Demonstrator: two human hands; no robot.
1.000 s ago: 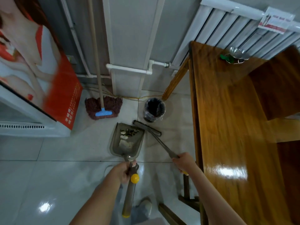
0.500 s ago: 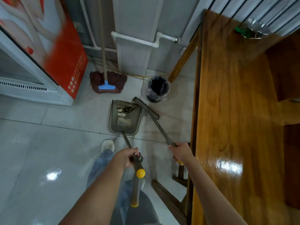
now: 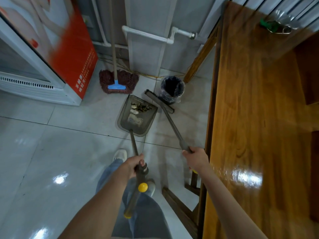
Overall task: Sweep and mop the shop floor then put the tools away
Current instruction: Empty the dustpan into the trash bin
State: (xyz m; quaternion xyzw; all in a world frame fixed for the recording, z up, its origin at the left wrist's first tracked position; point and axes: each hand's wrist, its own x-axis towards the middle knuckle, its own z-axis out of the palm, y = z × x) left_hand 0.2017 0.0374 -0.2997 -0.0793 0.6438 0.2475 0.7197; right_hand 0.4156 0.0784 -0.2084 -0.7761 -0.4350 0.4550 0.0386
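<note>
A grey long-handled dustpan [image 3: 138, 118] lies on the tiled floor with scraps and dust in it. My left hand [image 3: 133, 165] grips its handle, which has a yellow knob. My right hand [image 3: 196, 158] grips the handle of a dark broom, whose broom head [image 3: 159, 101] rests on the floor just right of the pan's mouth. A small bin [image 3: 172, 88] with a dark liner stands right behind the broom head. A red-brown mop [image 3: 119, 81] with a blue clamp leans against the wall.
A glossy wooden counter [image 3: 250, 135] fills the right side; its frame and legs reach the floor by my right arm. A white cooler with a red panel [image 3: 76, 54] stands at the left. White pipes [image 3: 146, 34] run along the wall. My white shoe [image 3: 120, 155] is under the dustpan handle.
I have stepped back and stood up; the pan, broom and bin sit farther from me. The broom head has slid closer to the bin. Both hands keep their grips.
</note>
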